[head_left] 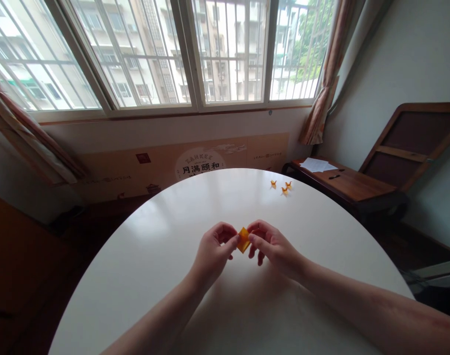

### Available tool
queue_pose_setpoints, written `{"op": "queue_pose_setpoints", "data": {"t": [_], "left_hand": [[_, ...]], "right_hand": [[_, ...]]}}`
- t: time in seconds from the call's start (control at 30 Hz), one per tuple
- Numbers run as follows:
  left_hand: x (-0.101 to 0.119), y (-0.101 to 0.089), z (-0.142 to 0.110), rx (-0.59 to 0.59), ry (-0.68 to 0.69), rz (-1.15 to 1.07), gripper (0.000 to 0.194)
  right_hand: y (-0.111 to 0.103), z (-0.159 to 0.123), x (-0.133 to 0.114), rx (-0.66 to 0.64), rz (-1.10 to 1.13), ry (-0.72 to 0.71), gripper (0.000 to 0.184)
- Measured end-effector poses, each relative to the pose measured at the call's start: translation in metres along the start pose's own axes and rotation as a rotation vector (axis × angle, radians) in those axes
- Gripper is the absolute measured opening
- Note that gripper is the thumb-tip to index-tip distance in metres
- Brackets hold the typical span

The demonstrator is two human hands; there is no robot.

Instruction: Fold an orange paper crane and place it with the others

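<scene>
Head camera: two bare hands meet over a table, both gripping one small, folded yellow-orange paper piece (243,240). The left hand (214,245) pinches its left corner between thumb and fingers; the right hand (274,242) pinches the right corner likewise, its lower fingers curled loosely beneath. The piece stands as a diamond, one point up and one down, directly between the hands.

Under them spreads one round white table (136,266). Beyond the right hand, near the table's far edge, three little folded figures (284,191) of similar colour sit close together; they look like birds, though they are too small to be sure.

Farther off to the right of the hands stands one wooden chair (373,185) with a tilted back, bearing some white papers (316,164) and a small dark object (334,176). Straight ahead past the hands come one printed tan panel (154,172), then a four-section window (190,59) flanked by two curtains (320,111), and pale buildings (154,54) outside.
</scene>
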State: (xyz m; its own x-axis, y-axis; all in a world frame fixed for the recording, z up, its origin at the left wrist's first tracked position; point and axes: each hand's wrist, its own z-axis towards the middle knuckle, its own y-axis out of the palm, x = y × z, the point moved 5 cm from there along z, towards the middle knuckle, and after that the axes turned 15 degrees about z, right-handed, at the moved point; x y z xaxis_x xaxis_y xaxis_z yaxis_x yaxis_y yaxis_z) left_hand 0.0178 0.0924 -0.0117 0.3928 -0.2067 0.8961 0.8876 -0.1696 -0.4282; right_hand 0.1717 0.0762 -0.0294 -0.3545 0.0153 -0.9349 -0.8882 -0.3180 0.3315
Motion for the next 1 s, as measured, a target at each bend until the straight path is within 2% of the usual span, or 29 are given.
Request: {"op": "queue_pose_setpoints", "data": {"t": [0.47,0.73,1.0], "left_hand": [[-0.0028,0.0058,0.0006,-0.111,-0.041,0.052,0.033],[-0.0007,0.003,0.0004,-0.062,-0.111,0.0,0.029],[0.0006,0.0044,-0.0015,-0.073,-0.102,-0.003,0.029]], "right_hand": [[-0.0023,0.0011,0.002,-0.023,-0.108,-0.005,0.033],[-0.0013,0.0018,-0.0018,0.034,-0.036,0.012,0.04],[-0.0037,0.0022,0.0054,-0.006,0.009,0.059,0.038]]}}
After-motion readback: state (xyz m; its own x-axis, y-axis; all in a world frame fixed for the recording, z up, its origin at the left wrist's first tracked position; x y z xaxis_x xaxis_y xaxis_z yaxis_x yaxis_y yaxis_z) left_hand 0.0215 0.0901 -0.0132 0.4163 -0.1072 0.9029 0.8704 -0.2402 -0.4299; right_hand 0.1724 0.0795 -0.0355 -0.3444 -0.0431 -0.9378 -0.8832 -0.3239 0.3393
